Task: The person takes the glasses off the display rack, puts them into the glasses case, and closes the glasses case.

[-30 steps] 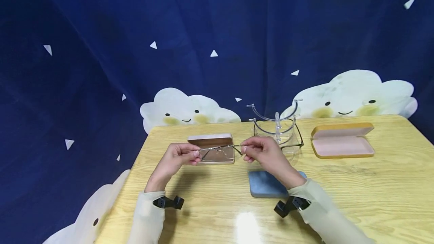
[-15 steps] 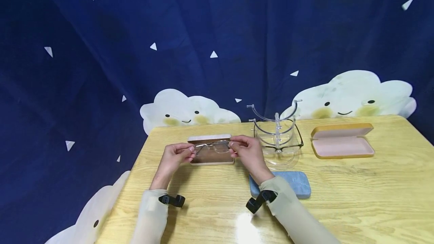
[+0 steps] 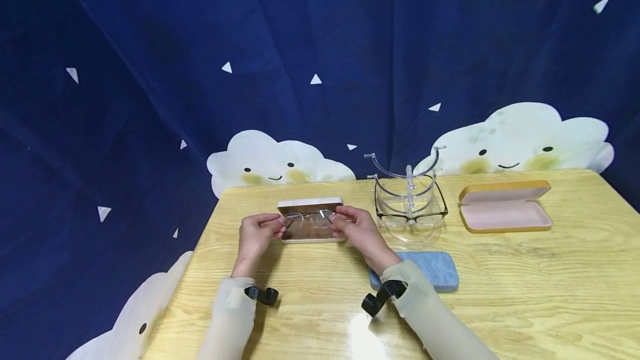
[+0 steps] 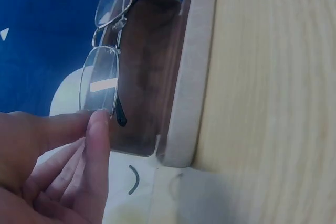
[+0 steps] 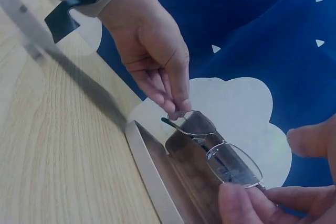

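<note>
A pair of thin metal-rimmed eyeglasses [image 3: 306, 215] is held level above an open glasses case [image 3: 312, 240] with a pale outside and brown lining. My left hand [image 3: 257, 236] pinches the left end of the frame between thumb and fingers. At the opposite end, my right hand [image 3: 361, 234] pinches the rim near the hinge. Dark temple tips [image 4: 121, 114] show behind the lenses, so the temples look folded in. In the right wrist view, both hands are seen at the two ends of the eyeglasses [image 5: 234, 165].
Right of the case stands a clear display stand [image 3: 409, 182] bearing dark-framed eyeglasses [image 3: 411, 218]. A closed blue glasses case [image 3: 435, 271] lies in front of it, partly behind my right forearm. An open yellow case with pink lining [image 3: 506, 216] sits farther right on the wooden table [image 3: 550, 304].
My right hand has moved left, and the eyeglasses have shifted left to over the case. Their temples, seen open earlier, now look folded. Both hands keep their grip.
</note>
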`<state>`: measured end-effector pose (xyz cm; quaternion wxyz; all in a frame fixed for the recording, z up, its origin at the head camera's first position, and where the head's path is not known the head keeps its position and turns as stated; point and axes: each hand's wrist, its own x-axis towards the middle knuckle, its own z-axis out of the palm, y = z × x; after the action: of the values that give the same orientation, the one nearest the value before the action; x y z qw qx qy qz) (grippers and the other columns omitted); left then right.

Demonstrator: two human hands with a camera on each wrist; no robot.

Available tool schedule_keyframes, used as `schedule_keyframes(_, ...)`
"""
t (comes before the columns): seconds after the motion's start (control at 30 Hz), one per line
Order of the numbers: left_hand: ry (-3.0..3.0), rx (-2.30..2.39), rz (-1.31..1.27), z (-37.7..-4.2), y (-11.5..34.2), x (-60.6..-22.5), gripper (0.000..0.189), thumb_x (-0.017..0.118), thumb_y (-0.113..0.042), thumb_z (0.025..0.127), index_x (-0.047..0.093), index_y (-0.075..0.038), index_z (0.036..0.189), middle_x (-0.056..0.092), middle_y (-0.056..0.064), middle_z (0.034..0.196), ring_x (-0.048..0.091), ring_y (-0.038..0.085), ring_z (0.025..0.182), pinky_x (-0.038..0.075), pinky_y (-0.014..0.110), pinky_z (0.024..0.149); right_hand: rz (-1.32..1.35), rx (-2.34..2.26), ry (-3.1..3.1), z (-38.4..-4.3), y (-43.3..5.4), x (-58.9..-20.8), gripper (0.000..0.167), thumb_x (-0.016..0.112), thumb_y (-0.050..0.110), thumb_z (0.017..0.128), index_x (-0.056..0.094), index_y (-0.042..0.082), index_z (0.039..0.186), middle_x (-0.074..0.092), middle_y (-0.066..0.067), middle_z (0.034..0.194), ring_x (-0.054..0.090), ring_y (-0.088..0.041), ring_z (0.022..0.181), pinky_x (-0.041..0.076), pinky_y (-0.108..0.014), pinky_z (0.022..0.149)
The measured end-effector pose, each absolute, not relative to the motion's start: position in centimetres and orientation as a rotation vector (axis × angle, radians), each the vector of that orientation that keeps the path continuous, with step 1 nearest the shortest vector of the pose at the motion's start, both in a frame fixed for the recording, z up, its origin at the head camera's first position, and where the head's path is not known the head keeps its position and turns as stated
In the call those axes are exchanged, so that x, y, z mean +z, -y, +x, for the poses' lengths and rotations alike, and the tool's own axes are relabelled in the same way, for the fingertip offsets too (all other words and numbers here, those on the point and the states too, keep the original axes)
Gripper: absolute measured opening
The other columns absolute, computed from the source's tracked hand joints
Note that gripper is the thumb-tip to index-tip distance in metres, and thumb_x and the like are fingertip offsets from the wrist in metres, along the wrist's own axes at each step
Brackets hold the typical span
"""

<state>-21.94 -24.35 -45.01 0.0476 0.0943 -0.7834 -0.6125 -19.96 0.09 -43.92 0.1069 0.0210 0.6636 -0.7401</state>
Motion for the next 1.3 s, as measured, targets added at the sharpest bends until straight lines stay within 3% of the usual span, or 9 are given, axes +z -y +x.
schedule_keyframes(0.07,2.398,-1.846,0.306,-22.0,24.2,-45.2,0.021,0.069,0.006,0.094,0.072,0.016,0.112,0.078,0.028,0.099,0.072,0.005,0.066,0.063,0.020,0.066,0.072,-2.140,-1.944,-20.0,-0.2,-44.0,0.053,0.062,0.011,0.103,0.047,-0.009,0.150,0.062,-0.027,0.137,0.070,-0.023,0.104,0.062,-0.037,0.094)
schedule_keyframes(0.17,2.432,-1.835,0.318,-22.0,24.1,-45.5,0.022,0.069,0.005,0.095,0.072,0.016,0.113,0.078,0.028,0.100,0.073,0.008,0.069,0.063,0.021,0.068,0.066,-2.095,-1.895,-20.1,-0.4,-44.2,0.061,0.061,0.018,0.105,0.039,-0.009,0.155,0.056,-0.027,0.147,0.066,-0.029,0.112,0.062,-0.032,0.089)
schedule_keyframes(0.3,2.489,-1.826,0.292,-22.1,24.1,-45.9,0.024,0.067,0.003,0.097,0.071,0.017,0.116,0.077,0.030,0.102,0.073,0.009,0.074,0.064,0.023,0.072,0.047,-2.049,-1.809,-20.2,-0.6,-44.3,0.065,0.060,0.024,0.105,0.036,-0.008,0.156,0.058,-0.023,0.138,0.066,-0.020,0.100,0.059,-0.024,0.076)
schedule_keyframes(0.4,2.529,-1.800,0.282,-22.1,24.1,-45.9,0.024,0.066,-0.001,0.099,0.071,0.016,0.117,0.078,0.028,0.101,0.073,0.010,0.076,0.064,0.023,0.074,0.051,-2.029,-1.747,-20.3,-0.9,-44.4,0.064,0.059,0.026,0.105,0.038,-0.006,0.155,0.058,-0.018,0.132,0.065,-0.016,0.094,0.060,-0.025,0.075)
schedule_keyframes(0.6,2.627,-1.745,0.281,-22.1,24.0,-46.0,0.029,0.060,-0.006,0.104,0.069,0.017,0.120,0.076,0.030,0.102,0.074,0.014,0.079,0.065,0.026,0.076,0.051,-2.007,-1.665,-20.3,-1.3,-44.9,0.070,0.058,0.028,0.106,0.028,-0.005,0.160,0.046,-0.025,0.151,0.068,-0.019,0.099,0.064,-0.031,0.084)
schedule_keyframes(0.73,2.675,-1.718,0.297,-22.2,23.9,-46.2,0.032,0.059,-0.010,0.105,0.068,0.015,0.122,0.076,0.030,0.105,0.074,0.015,0.081,0.065,0.029,0.079,0.000,-2.006,-1.618,-20.3,-1.4,-45.2,0.066,0.054,0.029,0.108,0.029,-0.006,0.158,0.036,-0.028,0.160,0.068,-0.029,0.114,0.063,-0.035,0.090)
schedule_keyframes(0.97,2.702,-1.678,0.293,-22.2,23.7,-45.9,0.032,0.063,-0.016,0.104,0.072,0.012,0.117,0.078,0.026,0.099,0.073,0.013,0.074,0.064,0.027,0.068,-0.041,-1.999,-1.561,-20.3,-1.7,-45.2,0.072,0.051,0.032,0.109,0.018,-0.005,0.162,0.018,-0.026,0.171,0.051,-0.045,0.142,0.059,-0.045,0.104)
schedule_keyframes(1.13,2.722,-1.655,0.292,-22.1,23.7,-45.6,0.032,0.065,-0.019,0.103,0.074,0.010,0.114,0.079,0.024,0.097,0.073,0.012,0.072,0.064,0.029,0.065,-0.072,-2.004,-1.556,-20.3,-1.8,-45.0,0.078,0.050,0.032,0.109,0.010,-0.005,0.164,0.013,-0.025,0.173,0.048,-0.045,0.146,0.056,-0.048,0.108)
schedule_keyframes(1.3,2.711,-1.630,0.308,-21.9,24.0,-45.2,0.033,0.065,-0.022,0.103,0.075,0.008,0.113,0.079,0.022,0.096,0.074,0.014,0.073,0.065,0.034,0.069,-0.063,-1.999,-1.588,-20.3,-1.9,-44.7,0.077,0.052,0.032,0.109,0.014,-0.006,0.163,0.019,-0.026,0.171,0.050,-0.045,0.144,0.056,-0.049,0.107)
